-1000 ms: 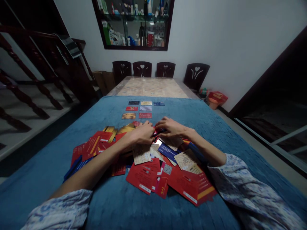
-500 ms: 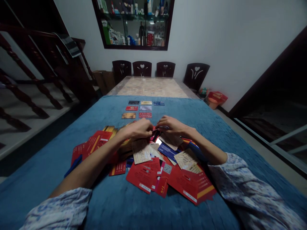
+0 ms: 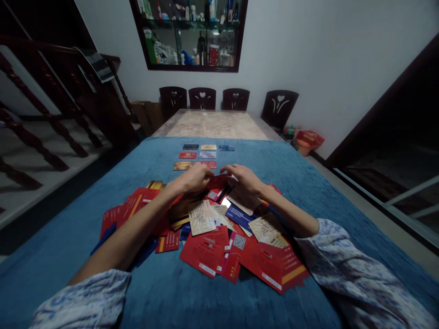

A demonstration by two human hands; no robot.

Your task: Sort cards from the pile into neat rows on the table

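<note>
My left hand (image 3: 195,177) and my right hand (image 3: 244,179) are close together over the far side of a loose pile of cards. Both have bent fingers closed on a red card (image 3: 219,182), one hand at each end. The card stands tilted, and the fingers hide part of it. Below it in the pile are a cream card (image 3: 201,217), a blue card (image 3: 239,216) and a larger red card (image 3: 206,250). Another cream card (image 3: 267,227) rests on red ones near my right forearm. Farther off, several cards lie in short rows, among them a gold card (image 3: 183,166) and a yellow card (image 3: 208,147).
A blue cloth (image 3: 157,292) covers the near part of the table, and its bare stone-patterned top (image 3: 216,122) shows beyond. Dark chairs (image 3: 202,98) stand at the far end. A stair railing (image 3: 51,77) is on the left, and a red bag (image 3: 310,138) sits right of the table.
Both hands have moved slightly away from me and lifted, with the red card between them. More of the red, striped cards beneath now shows. The rows of cards are unchanged.
</note>
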